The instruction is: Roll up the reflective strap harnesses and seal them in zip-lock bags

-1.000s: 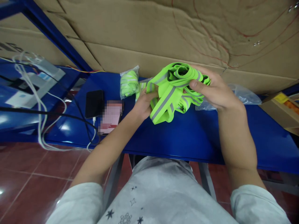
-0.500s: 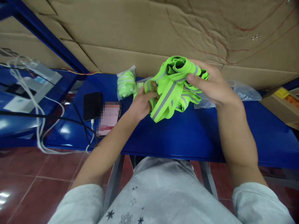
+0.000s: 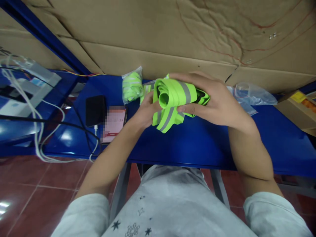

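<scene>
A neon green reflective vest (image 3: 172, 98) with grey stripes is rolled into a tight bundle above the blue table (image 3: 209, 144). My right hand (image 3: 214, 102) wraps over the roll from the right, fingers on top and thumb beneath. My left hand (image 3: 145, 110) grips the roll's left end and the loose strip hanging below it. Both hands are closed on the fabric.
A bagged green vest (image 3: 132, 87) lies at the table's back, left of my hands. A black phone (image 3: 95, 110) and a lit phone (image 3: 113, 123) lie at the left with cables (image 3: 41, 131). An empty clear plastic bag (image 3: 251, 95) lies right. Cardboard (image 3: 172, 36) stands behind.
The loose bunch of vest has been rolled tighter and lowered. My right hand moved over the top of the roll; my left hand stayed at its left end.
</scene>
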Demonstrator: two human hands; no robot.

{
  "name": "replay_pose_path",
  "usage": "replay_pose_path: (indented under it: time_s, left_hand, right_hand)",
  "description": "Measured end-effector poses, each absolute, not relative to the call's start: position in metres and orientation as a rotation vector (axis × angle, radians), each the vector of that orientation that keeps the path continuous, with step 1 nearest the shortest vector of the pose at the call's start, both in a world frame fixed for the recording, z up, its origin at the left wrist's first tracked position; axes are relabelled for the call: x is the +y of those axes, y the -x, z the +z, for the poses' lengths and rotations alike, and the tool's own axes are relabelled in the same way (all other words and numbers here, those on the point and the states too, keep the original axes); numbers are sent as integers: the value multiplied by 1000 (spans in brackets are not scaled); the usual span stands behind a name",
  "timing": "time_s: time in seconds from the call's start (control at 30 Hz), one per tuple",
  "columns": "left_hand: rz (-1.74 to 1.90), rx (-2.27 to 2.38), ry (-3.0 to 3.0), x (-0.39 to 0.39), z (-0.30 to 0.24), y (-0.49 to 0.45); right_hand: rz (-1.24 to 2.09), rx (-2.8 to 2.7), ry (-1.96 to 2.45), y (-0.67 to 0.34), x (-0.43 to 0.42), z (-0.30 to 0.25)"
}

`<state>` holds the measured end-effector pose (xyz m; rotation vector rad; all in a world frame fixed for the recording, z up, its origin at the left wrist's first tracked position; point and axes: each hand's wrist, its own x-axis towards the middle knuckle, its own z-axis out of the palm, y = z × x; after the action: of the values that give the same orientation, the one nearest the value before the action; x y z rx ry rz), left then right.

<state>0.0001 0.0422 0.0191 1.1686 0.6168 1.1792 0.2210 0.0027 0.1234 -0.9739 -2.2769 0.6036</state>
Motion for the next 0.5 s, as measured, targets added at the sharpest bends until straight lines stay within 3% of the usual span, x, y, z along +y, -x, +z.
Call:
replay_pose_path:
  time_s: [0.3, 0.5]
  left_hand:
    - [1052, 516, -958, 32, 19, -18]
    - [1003, 590, -957, 37, 3, -21]
  right_hand:
    - [173, -2252, 1187, -201, 19, 79]
    - [165, -2272, 1173, -202, 30, 64]
